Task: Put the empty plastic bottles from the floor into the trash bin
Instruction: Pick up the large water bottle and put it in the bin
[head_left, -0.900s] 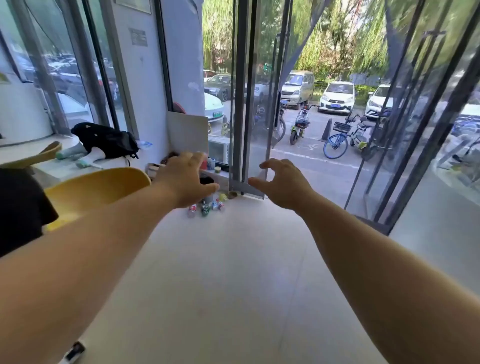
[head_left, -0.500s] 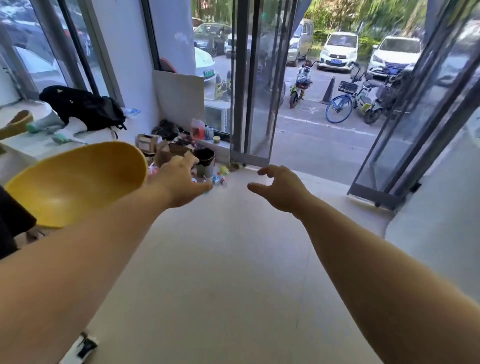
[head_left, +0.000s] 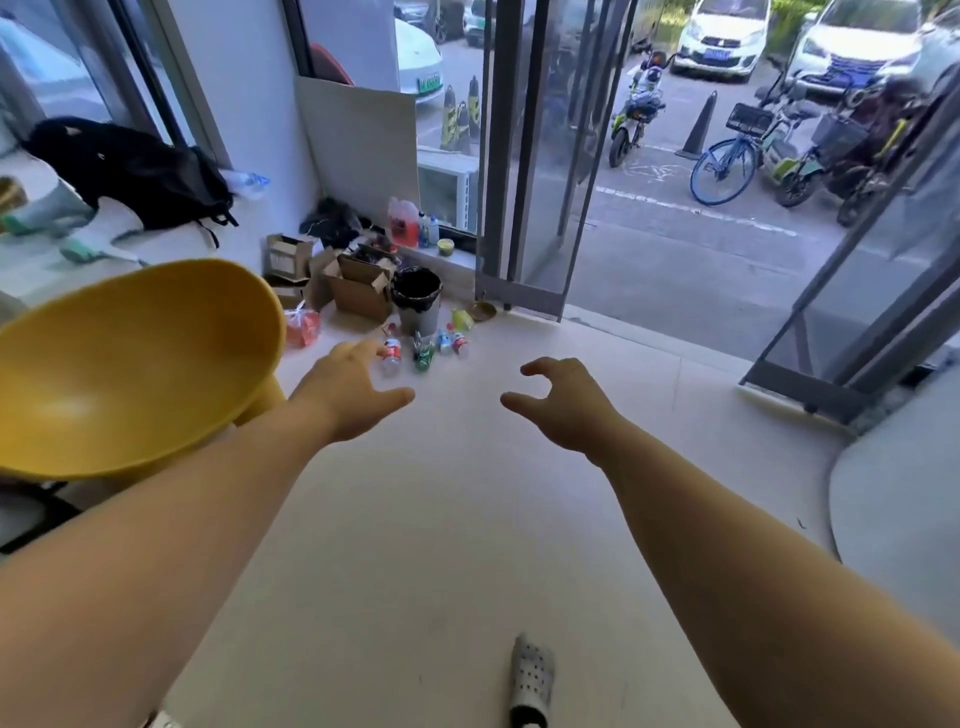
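Several empty plastic bottles (head_left: 425, 349) lie on the pale floor at the foot of a small trash bin (head_left: 417, 301) lined with a black bag. One clear bottle with a red label (head_left: 391, 355) lies nearest my left hand (head_left: 358, 395), whose fingertips overlap it in the view while the hand is still well short of it. My right hand (head_left: 563, 402) is held out beside it, fingers curled and apart. Both hands hold nothing. A green bottle (head_left: 424, 356) lies just right of the red-labelled one.
A yellow moulded chair (head_left: 130, 364) stands close at my left. Cardboard boxes (head_left: 358, 286) and clutter crowd the corner behind the bin. Glass doors (head_left: 524, 156) stand open to a street with bikes. A black backpack (head_left: 140, 171) lies on the ledge. My shoe (head_left: 530, 680) shows below.
My view has tilted downward and I have come closer to the bin and bottles. Both hands stay stretched out and have lowered toward the floor, fingers still apart.
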